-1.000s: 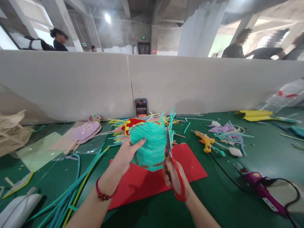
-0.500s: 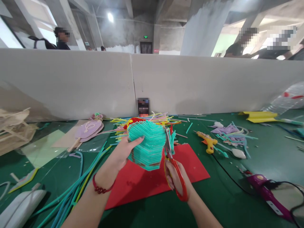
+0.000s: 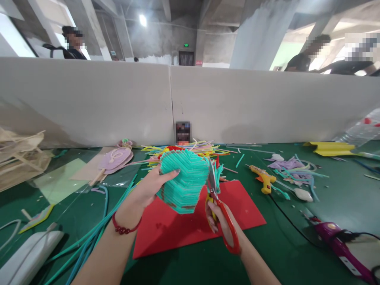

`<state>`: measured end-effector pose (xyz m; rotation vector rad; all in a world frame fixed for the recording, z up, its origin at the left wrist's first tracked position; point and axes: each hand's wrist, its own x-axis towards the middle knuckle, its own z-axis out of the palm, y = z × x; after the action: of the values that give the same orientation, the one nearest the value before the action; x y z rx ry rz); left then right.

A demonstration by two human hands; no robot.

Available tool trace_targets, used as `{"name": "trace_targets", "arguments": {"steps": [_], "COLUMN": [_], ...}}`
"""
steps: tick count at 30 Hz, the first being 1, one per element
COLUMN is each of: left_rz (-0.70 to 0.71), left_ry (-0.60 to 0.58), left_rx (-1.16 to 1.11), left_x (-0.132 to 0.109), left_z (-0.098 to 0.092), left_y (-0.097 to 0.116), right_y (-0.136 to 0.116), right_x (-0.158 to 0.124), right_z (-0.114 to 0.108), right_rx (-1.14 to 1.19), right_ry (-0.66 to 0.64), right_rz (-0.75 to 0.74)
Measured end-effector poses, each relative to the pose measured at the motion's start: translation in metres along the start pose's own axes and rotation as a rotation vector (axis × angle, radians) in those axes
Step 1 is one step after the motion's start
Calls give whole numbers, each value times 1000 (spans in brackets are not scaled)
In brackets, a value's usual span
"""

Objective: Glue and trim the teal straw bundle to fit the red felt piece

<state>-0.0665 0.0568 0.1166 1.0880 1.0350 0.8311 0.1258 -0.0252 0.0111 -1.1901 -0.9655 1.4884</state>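
Note:
A turquoise ribbed panel (image 3: 187, 180), made of strips laid in a chevron, is held up by my left hand (image 3: 152, 184), thumb across its front face. Brown marks show along its lower edge. My right hand (image 3: 221, 219) grips scissors (image 3: 213, 186) with red and yellow handles, blades pointing up beside the panel's right edge. Whether the blades touch the panel I cannot tell. Below both hands lies a red sheet (image 3: 166, 233). Behind the panel is a heap of coloured strips (image 3: 208, 148), partly hidden.
On the right are a yellow glue gun (image 3: 264, 180), a purple corded tool (image 3: 338, 241) and purple scraps (image 3: 291, 164). Lilac fan shapes (image 3: 114, 160), long turquoise strips (image 3: 89, 237) and a white power strip (image 3: 35, 257) lie left. A white partition (image 3: 118, 103) stands behind; people are beyond it.
The view has shifted slightly, so the table things sit a little further right. The panel has turned a little in my left hand, and the scissors stay by its right edge.

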Motion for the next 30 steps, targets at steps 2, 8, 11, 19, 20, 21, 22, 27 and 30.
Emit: {"name": "trace_targets", "arguments": {"steps": [2, 8, 11, 19, 20, 21, 22, 27, 30], "left_rz": [-14, -55, -60, -87, -85, -83, -81, -67, -64], "left_ry": [-24, -53, -48, -70, -74, -75, -72, -66, -66], "left_rx": [11, 29, 27, 58, 61, 65, 69, 90, 94], "left_x": [0, 0, -1, -2, -2, -2, -2, -4, -5], "left_z": [0, -1, -3, -10, -11, -12, -12, -13, -13], "left_y": [0, 0, 1, 4, 4, 4, 4, 5, 5], "right_y": [2, -1, -6, -7, -7, -7, -7, -5, -6], "right_x": [2, 2, -1, -2, -2, -2, -2, -1, -3], "right_z": [-1, 0, 1, 1, 1, 0, 0, 0, 1], "right_rx": [-3, -31, -50, -91, -96, -100, -104, -124, -126], "right_ry": [1, 18, 37, 22, 19, 13, 11, 11, 16], "right_rz": [0, 5, 14, 8, 7, 7, 5, -3, 6]}}
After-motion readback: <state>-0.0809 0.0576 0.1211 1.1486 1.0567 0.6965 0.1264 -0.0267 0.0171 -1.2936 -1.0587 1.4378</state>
